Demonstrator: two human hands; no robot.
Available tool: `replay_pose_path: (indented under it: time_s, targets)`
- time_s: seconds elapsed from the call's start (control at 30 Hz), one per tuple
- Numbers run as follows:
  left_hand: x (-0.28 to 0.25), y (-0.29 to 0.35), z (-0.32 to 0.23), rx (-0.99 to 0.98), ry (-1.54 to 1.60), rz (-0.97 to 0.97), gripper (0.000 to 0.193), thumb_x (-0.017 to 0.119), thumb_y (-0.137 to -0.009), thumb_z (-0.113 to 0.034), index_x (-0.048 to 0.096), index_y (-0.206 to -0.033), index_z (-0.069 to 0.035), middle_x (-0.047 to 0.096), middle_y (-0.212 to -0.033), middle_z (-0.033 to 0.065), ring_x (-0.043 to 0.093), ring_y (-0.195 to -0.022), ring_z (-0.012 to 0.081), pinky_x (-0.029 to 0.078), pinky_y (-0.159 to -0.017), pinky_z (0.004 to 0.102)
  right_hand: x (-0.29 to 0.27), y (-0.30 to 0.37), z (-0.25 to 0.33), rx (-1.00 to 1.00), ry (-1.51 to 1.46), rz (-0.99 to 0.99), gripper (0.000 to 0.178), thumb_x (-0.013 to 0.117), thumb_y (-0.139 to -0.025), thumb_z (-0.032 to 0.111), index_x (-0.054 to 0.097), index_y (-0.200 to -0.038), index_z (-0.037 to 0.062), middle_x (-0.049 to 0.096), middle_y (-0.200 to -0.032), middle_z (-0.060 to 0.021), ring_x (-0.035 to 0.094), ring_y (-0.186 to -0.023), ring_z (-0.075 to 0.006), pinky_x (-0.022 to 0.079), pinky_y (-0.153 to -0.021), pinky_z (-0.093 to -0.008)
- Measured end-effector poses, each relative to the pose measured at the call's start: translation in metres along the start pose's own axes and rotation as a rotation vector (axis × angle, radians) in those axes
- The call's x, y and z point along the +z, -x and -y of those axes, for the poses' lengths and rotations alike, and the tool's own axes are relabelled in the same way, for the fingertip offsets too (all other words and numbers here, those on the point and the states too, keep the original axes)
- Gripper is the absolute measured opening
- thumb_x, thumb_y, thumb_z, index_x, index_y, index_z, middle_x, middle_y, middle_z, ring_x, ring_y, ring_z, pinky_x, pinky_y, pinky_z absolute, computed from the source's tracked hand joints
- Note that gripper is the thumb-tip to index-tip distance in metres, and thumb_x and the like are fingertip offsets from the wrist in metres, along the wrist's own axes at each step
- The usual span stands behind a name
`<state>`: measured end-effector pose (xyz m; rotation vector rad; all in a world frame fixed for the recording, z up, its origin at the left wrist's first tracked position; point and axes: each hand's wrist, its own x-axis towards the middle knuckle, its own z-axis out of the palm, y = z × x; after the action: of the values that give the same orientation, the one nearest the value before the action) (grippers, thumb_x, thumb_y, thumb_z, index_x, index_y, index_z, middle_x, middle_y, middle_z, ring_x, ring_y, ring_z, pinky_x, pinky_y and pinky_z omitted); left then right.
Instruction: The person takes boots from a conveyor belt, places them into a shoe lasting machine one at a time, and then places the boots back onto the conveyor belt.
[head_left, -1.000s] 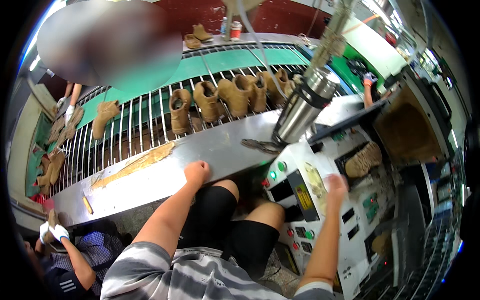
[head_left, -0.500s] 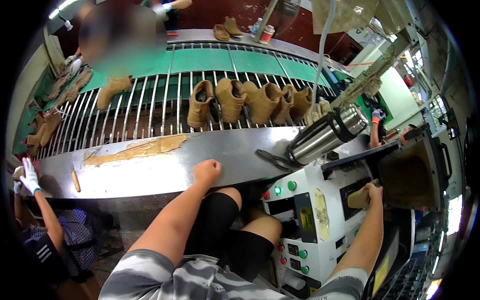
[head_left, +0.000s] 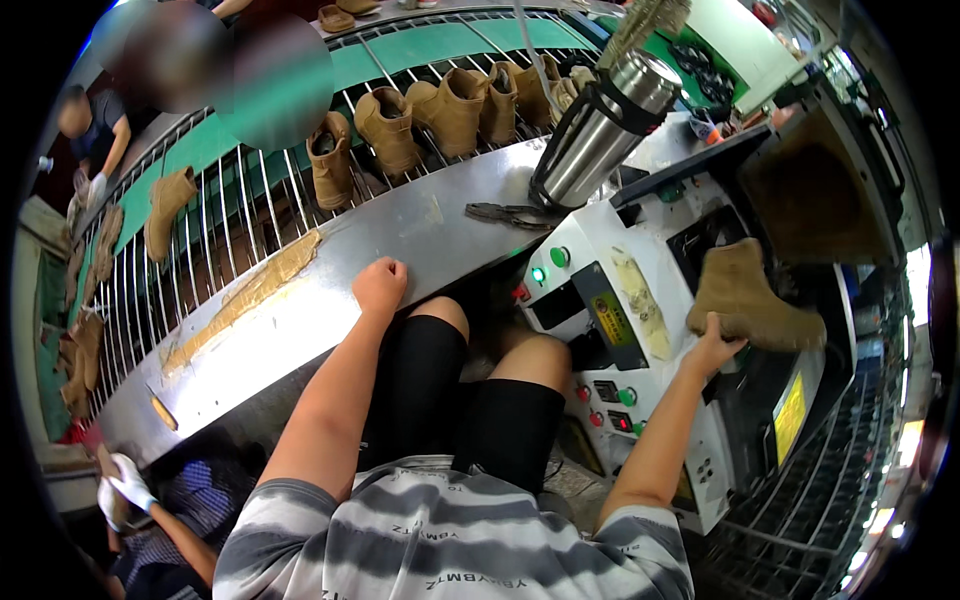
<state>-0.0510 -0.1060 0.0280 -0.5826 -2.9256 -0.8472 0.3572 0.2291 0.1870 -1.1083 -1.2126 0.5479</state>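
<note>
My right hand (head_left: 715, 348) grips a tan ankle boot (head_left: 738, 290) by its sole edge, in front of the opening of the white machine (head_left: 625, 270). The boot is tilted, its toe pointing right and its shaft up, slightly blurred. My left hand (head_left: 381, 284) is closed in a fist with nothing showing in it, and rests on the metal ledge (head_left: 300, 310). Beyond the ledge, several tan boots stand on the roller rack, the nearest to my left hand being a boot (head_left: 330, 165).
A steel flask (head_left: 610, 130) stands on the ledge beside the machine. The machine's dark lid (head_left: 815, 185) is raised at the right. Green and red buttons dot its front. A co-worker's gloved hands (head_left: 125, 490) are at the lower left; another person (head_left: 105, 140) stands across the rack (head_left: 220, 210).
My right hand has brought the boot up out of the machine opening and toward me. My left fist stays on the ledge. The whole view has turned to the right.
</note>
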Motion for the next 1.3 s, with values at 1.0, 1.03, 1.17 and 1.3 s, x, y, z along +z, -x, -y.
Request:
replay_pose_path:
  time_s: [1.0,1.03,1.17,1.3]
  targets:
    - [-0.190,-0.114,0.216,-0.290,1.447,-0.216,0.054,0.071,-0.075,-0.007,0.052,-0.125,0.003,0.060,-0.122,0.0123,0.059,-0.110,0.0240,0.047,-0.096,0.0362,0.269,0.505,0.109,-0.779,0.355,1.302,0.054,0.062,-0.084,0.035,0.053,-0.129,0.0055,0.048,-0.135,-0.0188,0.039,-0.130,-0.0373,0.029,-0.109,-0.0506]
    - [-0.181,-0.127,0.218,-0.324,1.330,-0.202,0.052,0.074,-0.073,-0.008,0.055,-0.121,0.004,0.061,-0.121,0.0118,0.060,-0.108,0.0224,0.048,-0.092,0.0334,0.268,0.506,0.104,-0.774,0.369,1.295,0.055,0.062,-0.084,0.035,0.053,-0.129,0.0054,0.049,-0.135,-0.0188,0.040,-0.130,-0.0375,0.029,-0.109,-0.0506]
    - [-0.123,-0.159,0.212,-0.280,0.807,-0.349,0.056,0.079,-0.070,-0.015,0.057,-0.119,0.002,0.059,-0.120,0.0136,0.060,-0.106,0.0214,0.047,-0.092,0.0327,0.269,0.502,0.102,-0.745,0.338,1.311,0.054,0.063,-0.082,0.034,0.055,-0.127,0.0055,0.050,-0.134,-0.0179,0.041,-0.128,-0.0363,0.029,-0.108,-0.0497]
    - [-0.096,-0.179,0.203,-0.181,0.848,-0.366,0.073,0.079,-0.070,-0.017,0.046,-0.132,0.001,0.050,-0.130,0.0159,0.052,-0.119,0.0287,0.042,-0.099,0.0366,0.273,0.502,0.106,-0.724,0.346,1.312,0.052,0.064,-0.081,0.033,0.057,-0.124,0.0051,0.050,-0.135,-0.0168,0.042,-0.129,-0.0345,0.029,-0.109,-0.0486]
